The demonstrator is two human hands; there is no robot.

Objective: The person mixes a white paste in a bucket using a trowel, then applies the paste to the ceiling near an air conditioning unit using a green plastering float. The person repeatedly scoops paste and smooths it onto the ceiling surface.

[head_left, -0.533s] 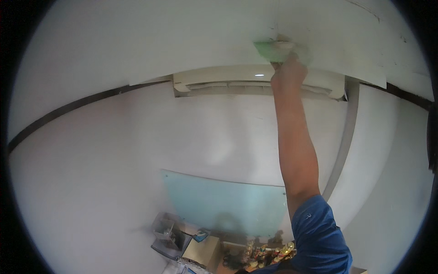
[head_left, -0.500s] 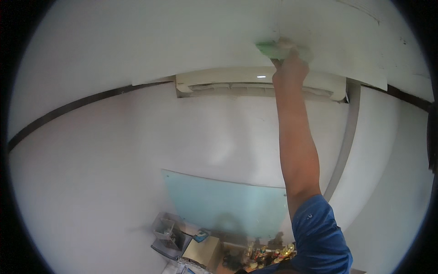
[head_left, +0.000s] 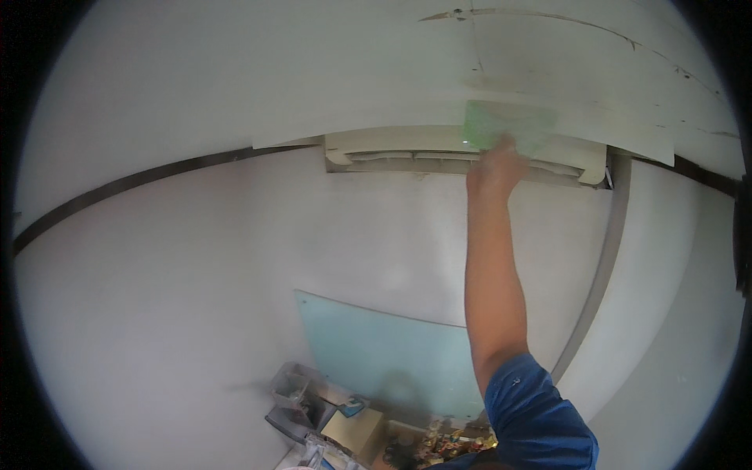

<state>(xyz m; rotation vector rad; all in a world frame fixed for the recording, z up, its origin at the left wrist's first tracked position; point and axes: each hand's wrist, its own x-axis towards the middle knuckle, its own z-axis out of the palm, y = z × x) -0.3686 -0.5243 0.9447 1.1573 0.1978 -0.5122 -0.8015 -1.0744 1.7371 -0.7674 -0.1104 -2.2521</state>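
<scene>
My right hand (head_left: 498,168) is raised at the end of a straight arm in a blue sleeve. Its fingers are closed around a flat green scraper (head_left: 487,121), whose outline is smeared by motion. The blade spreads above the hand, up against or just below the white ceiling (head_left: 345,70); contact cannot be told. Behind it a white wall-mounted air conditioner (head_left: 399,143) is partly covered by the hand and scraper. A long brownish crack or seam (head_left: 548,16) runs over the ceiling beyond the scraper. My left hand does not show.
A pale blue-green glass panel (head_left: 384,341) stands against the white wall (head_left: 172,298) below. At its foot are a clear plastic bin (head_left: 291,388), a tan box (head_left: 354,432) and several gold and red ornaments (head_left: 450,445). A pillar (head_left: 642,235) stands at right.
My right hand and the scraper have come down the ceiling toward the air conditioner. The view has tilted up, and more of the ceiling crack shows.
</scene>
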